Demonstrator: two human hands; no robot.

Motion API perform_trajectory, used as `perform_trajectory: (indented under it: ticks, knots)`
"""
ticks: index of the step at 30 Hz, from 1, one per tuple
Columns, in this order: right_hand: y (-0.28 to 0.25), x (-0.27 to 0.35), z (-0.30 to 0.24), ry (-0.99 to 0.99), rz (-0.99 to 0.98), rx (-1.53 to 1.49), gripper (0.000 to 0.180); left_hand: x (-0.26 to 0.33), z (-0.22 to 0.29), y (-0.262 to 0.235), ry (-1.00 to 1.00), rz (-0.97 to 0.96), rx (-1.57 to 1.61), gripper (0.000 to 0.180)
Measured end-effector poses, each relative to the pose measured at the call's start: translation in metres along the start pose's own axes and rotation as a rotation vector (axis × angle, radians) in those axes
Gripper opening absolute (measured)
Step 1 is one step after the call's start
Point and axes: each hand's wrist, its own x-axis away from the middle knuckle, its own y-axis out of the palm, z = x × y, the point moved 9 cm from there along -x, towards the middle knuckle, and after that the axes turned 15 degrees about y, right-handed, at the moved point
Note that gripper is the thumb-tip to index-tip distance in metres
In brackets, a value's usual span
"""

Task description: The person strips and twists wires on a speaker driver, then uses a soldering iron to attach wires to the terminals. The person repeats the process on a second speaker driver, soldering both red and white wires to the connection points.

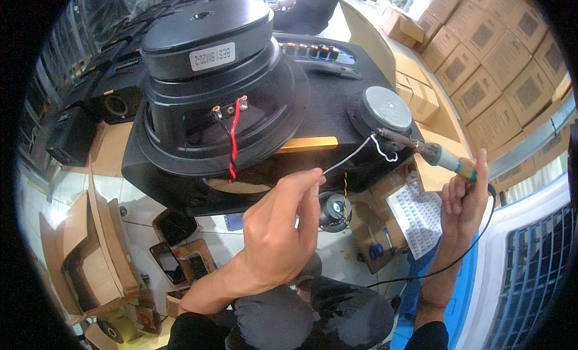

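Note:
My right hand (462, 208) grips a soldering iron (438, 157) with a teal and grey handle. Its tip reaches the edge of a small round silver-backed speaker (386, 108), where a white wire (387, 157) loops. A thin pale wire (348, 156) runs from my left hand (280, 229), pinched between thumb and fingers, toward the iron's tip; whether it is solder or a lead I cannot tell. Both speakers rest on a black speaker cabinet (343, 124). The large black speaker (205, 79) lies magnet up, with red and black wires (234, 142) at its terminals.
A circuit board with coils (313, 51) and a yellow bar (308, 143) lie on the cabinet. Below are a small speaker (334, 211), blue scissors (376, 250), a printed sheet (415, 214) and an open carton (84, 253). Stacked boxes (481, 67) stand right. The iron's cord (445, 267) crosses my right forearm.

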Motion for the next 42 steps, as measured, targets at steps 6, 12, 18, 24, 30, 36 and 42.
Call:
perform_trajectory:
  ticks: [6,12,18,24,30,36,42]
  knots:
    - [-0.012,0.004,-0.005,0.0,-0.089,-0.173,0.042,0.015,-0.002,-0.01,-0.059,0.041,0.043,0.024]
    - [-0.067,0.025,0.007,0.037,-0.149,-0.421,0.035,0.042,0.001,-0.017,-0.072,0.044,0.145,0.025]
    - [-0.147,0.054,0.051,0.017,-0.042,-0.459,0.034,0.078,-0.015,-0.012,-0.317,-0.147,0.23,0.013]
    - [-0.232,0.115,0.131,0.11,0.436,-0.132,0.033,0.14,-0.047,-0.013,-0.848,-0.134,0.459,0.01]
    - [-0.248,0.131,0.208,0.18,0.452,0.555,0.025,0.171,-0.062,-0.03,-0.944,0.143,0.573,0.013]
    - [-0.211,0.096,0.31,-0.074,-0.029,0.72,0.024,0.18,-0.063,-0.036,-1.011,0.132,0.456,0.018]
    - [-0.145,0.054,0.407,-0.373,-0.475,1.188,0.036,0.182,-0.064,-0.035,-1.017,0.113,0.457,0.017]
